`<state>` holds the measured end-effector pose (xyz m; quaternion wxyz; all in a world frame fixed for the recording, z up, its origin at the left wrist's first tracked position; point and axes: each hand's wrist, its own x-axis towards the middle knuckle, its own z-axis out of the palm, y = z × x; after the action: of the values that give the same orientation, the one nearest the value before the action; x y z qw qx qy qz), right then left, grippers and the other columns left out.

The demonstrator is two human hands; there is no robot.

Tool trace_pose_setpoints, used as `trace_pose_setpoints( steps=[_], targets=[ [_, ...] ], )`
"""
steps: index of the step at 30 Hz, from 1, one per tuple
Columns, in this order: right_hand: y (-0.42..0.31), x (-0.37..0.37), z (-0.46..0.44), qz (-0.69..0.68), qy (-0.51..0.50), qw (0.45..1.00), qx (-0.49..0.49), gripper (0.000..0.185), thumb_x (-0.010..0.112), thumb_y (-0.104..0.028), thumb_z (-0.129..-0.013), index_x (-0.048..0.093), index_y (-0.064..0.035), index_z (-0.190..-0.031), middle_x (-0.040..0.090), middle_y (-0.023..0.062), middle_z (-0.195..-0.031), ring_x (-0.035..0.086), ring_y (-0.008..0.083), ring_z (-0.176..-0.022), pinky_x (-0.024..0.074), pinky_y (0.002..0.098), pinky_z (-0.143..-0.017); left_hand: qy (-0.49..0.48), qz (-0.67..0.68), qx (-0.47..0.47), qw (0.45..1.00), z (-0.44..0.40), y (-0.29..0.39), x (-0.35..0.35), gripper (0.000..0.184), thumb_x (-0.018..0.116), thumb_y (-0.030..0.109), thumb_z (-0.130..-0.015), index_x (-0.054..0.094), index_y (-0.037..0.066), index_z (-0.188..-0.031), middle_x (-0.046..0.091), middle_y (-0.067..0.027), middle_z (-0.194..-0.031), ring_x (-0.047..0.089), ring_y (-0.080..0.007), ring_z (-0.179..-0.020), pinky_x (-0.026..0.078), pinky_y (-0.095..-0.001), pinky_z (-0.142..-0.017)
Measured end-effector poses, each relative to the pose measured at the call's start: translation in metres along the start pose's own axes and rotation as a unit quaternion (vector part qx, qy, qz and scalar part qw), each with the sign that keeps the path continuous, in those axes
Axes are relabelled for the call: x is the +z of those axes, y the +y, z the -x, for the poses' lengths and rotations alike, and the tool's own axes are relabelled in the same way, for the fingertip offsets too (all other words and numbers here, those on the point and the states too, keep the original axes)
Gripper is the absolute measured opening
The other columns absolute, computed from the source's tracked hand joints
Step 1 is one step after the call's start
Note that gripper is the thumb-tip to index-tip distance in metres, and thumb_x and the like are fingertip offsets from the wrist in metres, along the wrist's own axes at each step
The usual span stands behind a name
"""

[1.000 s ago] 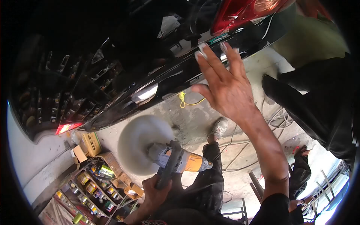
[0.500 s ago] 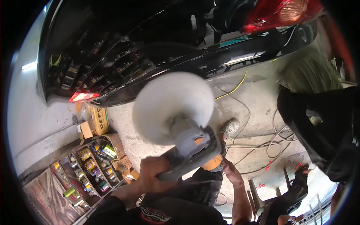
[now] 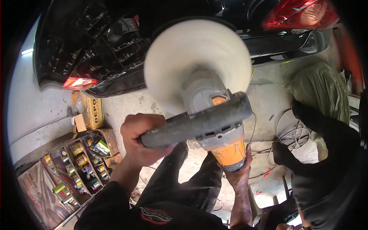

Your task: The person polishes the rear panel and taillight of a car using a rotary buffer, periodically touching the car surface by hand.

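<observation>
A grey and orange rotary polisher (image 3: 227, 153) spans the middle of the head view, its wide white pad (image 3: 161, 57) blurred as if spinning. My left hand (image 3: 140, 138) is wrapped round the end of the polisher's dark side handle (image 3: 191, 128). Under the orange rear of the body, my right hand (image 3: 238, 177) grips the tool, with some fingers hidden behind it. Beyond the pad is the glossy black car's rear (image 3: 126, 82), with a red tail light (image 3: 295, 17) at the upper right. Whether the pad touches the paint cannot be made out.
Lower left, a compartment rack (image 3: 86, 180) holds several cans and bottles, beside a DEPO carton (image 3: 94, 111). Cables (image 3: 293, 134) lie coiled on the concrete floor. At the right stands another person in dark clothing (image 3: 326, 168), near a greenish cover (image 3: 322, 88).
Both hands and the polisher have moved up in view, the pad now overlapping more of the car. The tool appears larger and steeper. The person at the right has shifted posture.
</observation>
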<state>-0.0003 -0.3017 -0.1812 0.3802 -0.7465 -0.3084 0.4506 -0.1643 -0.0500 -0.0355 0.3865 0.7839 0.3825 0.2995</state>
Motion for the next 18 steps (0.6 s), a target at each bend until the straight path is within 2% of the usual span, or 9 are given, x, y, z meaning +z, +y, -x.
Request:
trace_pose_setpoints(
  steps=[1,4,7,10,14,18],
  targets=[
    [-0.003,-0.001,-0.006,0.006,0.015,0.999,-0.031,0.116,0.094,-0.012,-0.062,0.017,-0.0011,-0.148,0.063,0.0251,-0.119,0.066,0.0336,-0.11,0.0532,0.0432,-0.093,0.022,0.018,0.0,1.0,-0.001,-0.004,0.002,0.025,0.082,0.003,-0.06,0.063,-0.001,-0.075,0.066,-0.0097,-0.066,0.062,-0.0146,-0.054,0.046,-0.0258,-0.052],
    [-0.008,-0.004,-0.016,0.038,0.01,0.999,-0.029,0.118,0.094,-0.011,-0.062,0.015,-0.0024,-0.149,0.064,0.0242,-0.12,0.066,0.033,-0.11,0.0531,0.0428,-0.093,0.063,-0.004,-0.032,0.997,-0.003,-0.007,0.003,0.022,0.081,0.003,-0.062,0.063,-0.001,-0.074,0.068,-0.0086,-0.067,0.063,-0.0123,-0.057,0.047,-0.025,-0.055],
    [-0.014,-0.011,-0.019,0.048,0.008,0.997,-0.052,0.119,0.094,-0.01,-0.062,0.015,-0.0035,-0.15,0.063,0.0235,-0.122,0.066,0.0333,-0.11,0.0535,0.0424,-0.093,0.058,0.006,-0.021,0.998,-0.011,-0.002,0.0,0.02,0.08,0.003,-0.064,0.063,0.0,-0.075,0.066,-0.0063,-0.067,0.058,-0.0097,-0.055,0.043,-0.024,-0.053],
    [-0.031,-0.027,-0.02,0.024,-0.009,0.999,0.036,0.119,0.094,-0.008,-0.061,0.016,-0.0033,-0.151,0.061,0.024,-0.126,0.063,0.0326,-0.114,0.0522,0.042,-0.095,0.067,0.016,-0.04,0.997,-0.014,0.002,0.0,0.02,0.08,0.003,-0.065,0.063,0.0,-0.075,0.064,-0.005,-0.065,0.054,-0.0084,-0.055,0.04,-0.0233,-0.052],
    [-0.049,-0.043,-0.025,0.041,0.027,0.999,-0.007,0.117,0.094,-0.006,-0.058,0.021,-0.0025,-0.149,0.061,0.0235,-0.126,0.061,0.031,-0.116,0.0496,0.0409,-0.097,0.048,0.027,0.004,0.998,-0.032,0.014,0.003,0.019,0.078,0.002,-0.065,0.062,0.0,-0.076,0.063,-0.003,-0.065,0.053,-0.0065,-0.057,0.04,-0.0226,-0.053],
    [-0.061,-0.063,-0.036,0.056,0.048,0.997,-0.003,0.115,0.095,-0.007,-0.057,0.024,-0.0019,-0.148,0.061,0.0223,-0.125,0.061,0.0303,-0.113,0.0482,0.04,-0.098,0.116,0.125,-0.056,0.984,-0.045,0.023,0.025,0.018,0.076,0.001,-0.067,0.062,0.0,-0.077,0.063,-0.0012,-0.068,0.053,-0.0051,-0.059,0.04,-0.0225,-0.054]
  ],
)
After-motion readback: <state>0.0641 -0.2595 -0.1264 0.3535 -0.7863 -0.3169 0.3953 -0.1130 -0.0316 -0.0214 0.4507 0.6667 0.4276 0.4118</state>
